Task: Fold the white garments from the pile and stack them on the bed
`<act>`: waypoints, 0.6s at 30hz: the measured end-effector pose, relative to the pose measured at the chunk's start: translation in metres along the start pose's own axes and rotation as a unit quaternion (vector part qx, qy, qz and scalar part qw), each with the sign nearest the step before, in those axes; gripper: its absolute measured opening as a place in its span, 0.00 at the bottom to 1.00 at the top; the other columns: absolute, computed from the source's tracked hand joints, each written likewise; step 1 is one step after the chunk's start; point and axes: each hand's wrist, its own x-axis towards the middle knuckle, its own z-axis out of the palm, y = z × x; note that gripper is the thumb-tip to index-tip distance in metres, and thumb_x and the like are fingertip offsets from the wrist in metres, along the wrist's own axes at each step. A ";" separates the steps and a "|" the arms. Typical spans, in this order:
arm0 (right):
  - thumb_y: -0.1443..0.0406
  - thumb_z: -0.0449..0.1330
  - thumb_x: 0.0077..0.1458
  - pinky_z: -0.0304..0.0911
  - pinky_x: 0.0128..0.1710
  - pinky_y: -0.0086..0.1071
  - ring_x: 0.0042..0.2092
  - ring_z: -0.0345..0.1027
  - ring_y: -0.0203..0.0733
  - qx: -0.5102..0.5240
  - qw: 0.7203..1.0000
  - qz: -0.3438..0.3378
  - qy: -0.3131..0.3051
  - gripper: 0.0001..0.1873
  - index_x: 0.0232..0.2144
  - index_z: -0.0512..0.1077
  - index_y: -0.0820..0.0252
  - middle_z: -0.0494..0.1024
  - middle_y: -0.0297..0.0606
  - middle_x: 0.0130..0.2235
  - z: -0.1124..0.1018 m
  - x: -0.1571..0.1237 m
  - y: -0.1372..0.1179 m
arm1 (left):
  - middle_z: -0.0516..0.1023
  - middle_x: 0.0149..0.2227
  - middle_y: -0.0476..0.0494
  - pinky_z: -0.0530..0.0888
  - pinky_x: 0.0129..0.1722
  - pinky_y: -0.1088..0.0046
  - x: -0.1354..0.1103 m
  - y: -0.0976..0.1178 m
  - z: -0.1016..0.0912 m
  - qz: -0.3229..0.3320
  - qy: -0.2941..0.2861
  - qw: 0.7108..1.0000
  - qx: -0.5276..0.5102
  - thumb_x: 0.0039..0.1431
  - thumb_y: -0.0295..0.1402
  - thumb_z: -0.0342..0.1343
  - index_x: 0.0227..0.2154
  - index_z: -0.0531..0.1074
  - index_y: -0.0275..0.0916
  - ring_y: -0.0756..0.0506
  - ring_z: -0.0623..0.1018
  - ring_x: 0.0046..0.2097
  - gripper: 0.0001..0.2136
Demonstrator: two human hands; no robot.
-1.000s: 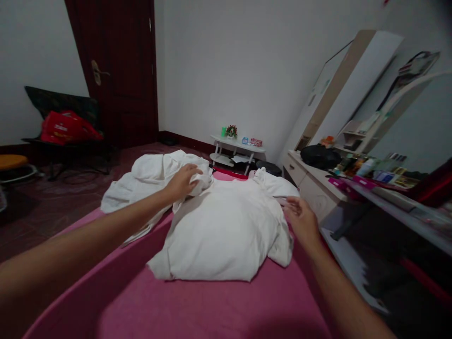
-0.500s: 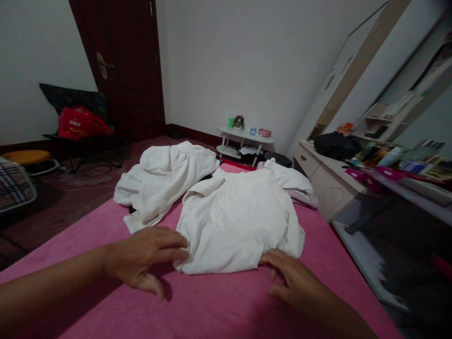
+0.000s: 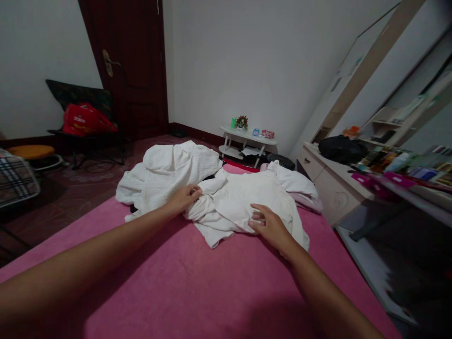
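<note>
Left hand [image 3: 185, 197] is in at the middle of the frame, fingers pinched shut on a bunched fold at the left edge of the white garment [image 3: 240, 197]. Right hand [image 3: 270, 227] lies just right of centre, palm down and fingers spread flat on the same cloth, gripping nothing. The two hands are apart, with the rumpled body of the garment between them. It rests on the pink bed [image 3: 183, 287], slightly above centre, creased and doubled over on itself. To handle it well from here, I'd say the flat right hand should act as the anchor, pressing lightly while the left draws its fold outward and level, so the fabric smooths instead of dragging across the cover. The pinch wants to hold one layer only; catching two would lock the crease in. Watch the second white cloth [image 3: 169, 169] just above and left: it touches the garment near the left hand and could be picked up with it. Further out, a small white table [image 3: 247, 139] stands by the wall at upper centre, a black bag [image 3: 341, 149] sits on the tabletop [image 3: 326, 162] at right, and a red bag [image 3: 86, 120] rests on a chair beside the dark door [image 3: 134, 84] at upper left.
</note>
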 end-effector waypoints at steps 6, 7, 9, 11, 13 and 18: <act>0.60 0.67 0.43 0.59 0.55 0.42 0.57 0.62 0.51 -0.103 0.990 -0.085 -0.033 0.35 0.56 0.66 0.55 0.68 0.43 0.58 0.017 -0.016 -0.023 | 0.73 0.53 0.38 0.71 0.47 0.67 -0.022 -0.003 -0.001 0.080 -0.059 0.995 0.030 0.46 0.52 0.59 0.55 0.66 0.37 0.40 0.74 0.49 0.35; 0.61 0.65 0.46 0.59 0.54 0.41 0.56 0.64 0.51 -0.105 0.991 -0.080 -0.029 0.30 0.53 0.68 0.56 0.71 0.42 0.55 0.019 -0.016 -0.024 | 0.72 0.54 0.38 0.70 0.48 0.67 -0.026 -0.001 -0.003 0.096 -0.068 0.992 0.044 0.43 0.50 0.63 0.56 0.66 0.37 0.39 0.74 0.50 0.37; 0.60 0.59 0.53 0.63 0.47 0.37 0.48 0.69 0.48 -0.076 0.996 -0.054 0.002 0.17 0.44 0.74 0.58 0.77 0.40 0.46 0.018 -0.014 -0.026 | 0.73 0.53 0.39 0.70 0.49 0.67 -0.032 0.005 -0.006 0.118 -0.080 0.988 0.063 0.42 0.45 0.65 0.54 0.68 0.38 0.39 0.74 0.49 0.34; 0.57 0.56 0.56 0.65 0.40 0.33 0.40 0.71 0.45 -0.014 0.998 -0.022 0.057 0.14 0.36 0.76 0.59 0.79 0.37 0.36 0.012 -0.009 -0.028 | 0.76 0.48 0.40 0.71 0.47 0.66 -0.036 0.011 -0.007 0.110 -0.070 0.990 0.057 0.45 0.42 0.62 0.50 0.72 0.38 0.39 0.75 0.46 0.27; 0.54 0.56 0.56 0.64 0.36 0.31 0.36 0.71 0.43 0.070 0.989 -0.001 0.132 0.16 0.34 0.76 0.60 0.79 0.35 0.33 0.000 -0.005 -0.032 | 0.78 0.43 0.41 0.72 0.43 0.66 -0.039 0.016 -0.006 0.101 -0.062 0.993 0.028 0.48 0.42 0.60 0.46 0.73 0.37 0.40 0.76 0.42 0.23; 0.54 0.63 0.49 0.65 0.29 0.27 0.31 0.69 0.36 0.298 0.914 0.025 0.273 0.18 0.39 0.76 0.59 0.79 0.35 0.35 -0.035 -0.003 -0.052 | 0.77 0.39 0.43 0.72 0.39 0.68 -0.044 0.022 0.003 0.111 -0.079 0.990 -0.022 0.50 0.39 0.59 0.44 0.72 0.37 0.43 0.76 0.39 0.19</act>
